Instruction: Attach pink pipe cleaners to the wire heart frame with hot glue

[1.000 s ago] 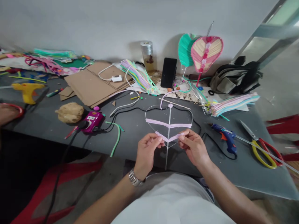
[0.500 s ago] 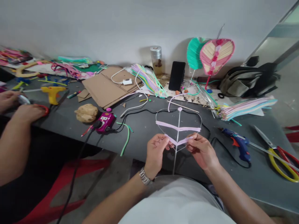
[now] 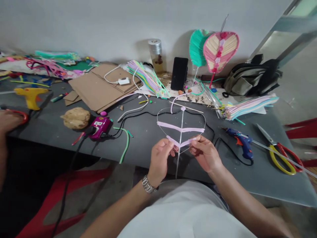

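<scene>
A heart-shaped wire frame [image 3: 205,120] with a clear centre stick lies on the grey table [image 3: 148,132] in front of me. One pink straw strip [image 3: 170,127] crosses it higher up. A second pink strip [image 3: 182,143], bent into a shallow V, sits lower down. My left hand [image 3: 160,158] pinches its left end and my right hand [image 3: 204,152] pinches its right end, both closed on it against the frame.
A blue glue gun [image 3: 241,142] and yellow-and-red scissors [image 3: 281,155] lie to the right. A magenta glue gun [image 3: 99,126], a green straw [image 3: 125,142], cardboard [image 3: 99,87], straw bundles [image 3: 249,106], a phone [image 3: 179,73], finished fans [image 3: 220,49] and a bag [image 3: 252,79] surround. Another person's hand [image 3: 8,120] is at far left.
My hands stay pinched on the lower pink strip and have barely shifted. The other person's arm at the left has drawn back, mostly out of view as my head turned.
</scene>
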`<state>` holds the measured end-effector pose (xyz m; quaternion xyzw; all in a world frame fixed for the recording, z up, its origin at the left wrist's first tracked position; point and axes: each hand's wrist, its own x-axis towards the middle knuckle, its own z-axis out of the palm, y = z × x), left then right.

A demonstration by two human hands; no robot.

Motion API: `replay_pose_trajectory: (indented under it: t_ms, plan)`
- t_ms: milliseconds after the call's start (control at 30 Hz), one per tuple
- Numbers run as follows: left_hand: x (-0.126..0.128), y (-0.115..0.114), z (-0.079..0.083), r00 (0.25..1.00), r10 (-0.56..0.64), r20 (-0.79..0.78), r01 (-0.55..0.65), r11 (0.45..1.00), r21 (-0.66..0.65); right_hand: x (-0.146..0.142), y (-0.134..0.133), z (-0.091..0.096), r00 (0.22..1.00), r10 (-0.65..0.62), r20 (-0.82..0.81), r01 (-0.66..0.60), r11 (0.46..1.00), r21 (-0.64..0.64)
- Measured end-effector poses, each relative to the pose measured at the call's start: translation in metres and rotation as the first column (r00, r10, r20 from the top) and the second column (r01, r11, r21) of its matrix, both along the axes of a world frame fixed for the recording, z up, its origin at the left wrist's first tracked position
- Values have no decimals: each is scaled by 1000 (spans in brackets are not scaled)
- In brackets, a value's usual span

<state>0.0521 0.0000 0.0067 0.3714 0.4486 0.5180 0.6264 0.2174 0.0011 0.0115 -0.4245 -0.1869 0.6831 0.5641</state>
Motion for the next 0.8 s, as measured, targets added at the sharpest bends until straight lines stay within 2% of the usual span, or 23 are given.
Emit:
replay_pose_trajectory:
  t_ms: [100,267,467,600,700,800]
  plan:
    - [4,-3,6,993,-68,-101,64,997,-40,0,-2,-2,999,-9,41,8,1000,9]
    - [6,-3,11,978,-28,-207,18,998,-53,1,-5,-5,994,-34,107,29,998,54]
    - [8,-4,11,973,-7,-231,-12,997,-78,-2,-3,-8,990,-56,127,47,996,70]
    - [10,-4,8,976,-1,-216,-6,999,-32,-3,-1,-10,993,-55,103,48,996,71]
    - [9,-2,5,981,38,-188,-40,999,-7,-2,-8,-7,971,-107,213,89,992,89]
    - [8,0,6,976,93,-197,-92,996,15,0,-17,3,877,-219,427,140,968,209]
